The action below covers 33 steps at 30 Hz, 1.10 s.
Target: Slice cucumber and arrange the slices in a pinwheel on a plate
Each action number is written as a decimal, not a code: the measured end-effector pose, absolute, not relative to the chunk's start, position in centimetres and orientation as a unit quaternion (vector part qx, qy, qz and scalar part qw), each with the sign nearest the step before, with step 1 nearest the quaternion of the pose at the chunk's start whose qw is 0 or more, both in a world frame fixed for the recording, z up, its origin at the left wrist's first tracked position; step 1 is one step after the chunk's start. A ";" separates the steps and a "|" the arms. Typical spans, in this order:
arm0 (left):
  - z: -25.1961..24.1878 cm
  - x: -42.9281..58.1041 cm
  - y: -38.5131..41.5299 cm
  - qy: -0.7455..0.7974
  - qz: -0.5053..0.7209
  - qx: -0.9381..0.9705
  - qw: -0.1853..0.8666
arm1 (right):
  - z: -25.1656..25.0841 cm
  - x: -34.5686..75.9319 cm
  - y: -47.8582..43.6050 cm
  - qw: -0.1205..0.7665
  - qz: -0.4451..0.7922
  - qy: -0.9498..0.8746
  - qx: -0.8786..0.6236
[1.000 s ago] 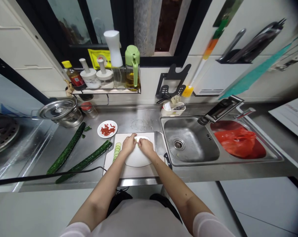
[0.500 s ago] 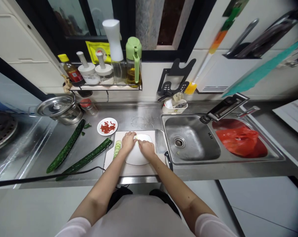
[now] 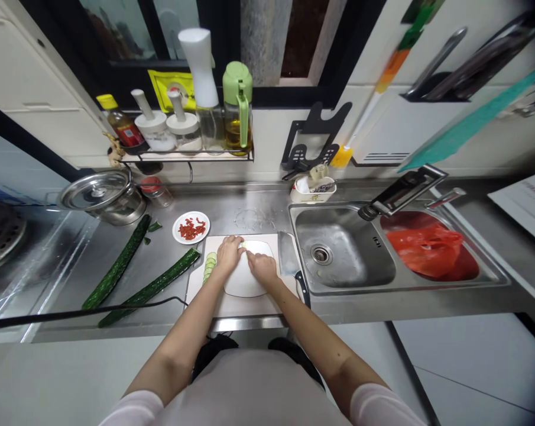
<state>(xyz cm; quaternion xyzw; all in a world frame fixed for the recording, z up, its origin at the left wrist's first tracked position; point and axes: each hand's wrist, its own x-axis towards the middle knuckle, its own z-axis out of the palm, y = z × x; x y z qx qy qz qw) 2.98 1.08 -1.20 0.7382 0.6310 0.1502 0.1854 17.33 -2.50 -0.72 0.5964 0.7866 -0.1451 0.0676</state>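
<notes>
Over the far left part of a white plate [image 3: 246,285], my left hand [image 3: 229,254] is closed, with a pale green cucumber slice [image 3: 243,244] showing at its fingertips. Close beside it, my right hand [image 3: 262,267] has its fingers bent together above the plate; whatever they pinch is hidden. The plate rests on a light cutting board [image 3: 232,306]. A row of overlapping cucumber slices [image 3: 209,266] lies on the board, left of my left wrist. At the board's right edge lies a cleaver [image 3: 287,254] with a black handle.
Left of the board lie a cut cucumber [image 3: 154,288] and another cucumber [image 3: 119,260], near a black cable [image 3: 85,315]. A small plate [image 3: 177,229] of red pieces stands behind. The sink [image 3: 344,287] is to the right, a lidded pot [image 3: 125,207] at the back left.
My hands stay over the plate, with the right fingertips slightly farther from the left ones. Less pale green shows between them. The view has shifted slightly.
</notes>
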 end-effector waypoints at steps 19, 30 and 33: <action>-1.8 2.7 1.5 0.604 0.158 0.765 0.156 | 0.0 17.2 -2.1 0.095 -0.145 0.779 0.603; -1.7 2.6 1.6 0.603 0.149 0.769 0.153 | -0.1 17.1 -1.9 0.095 -0.147 0.781 0.599; -1.6 2.6 1.6 0.606 0.142 0.768 0.152 | 0.1 17.1 -1.8 0.089 -0.148 0.783 0.598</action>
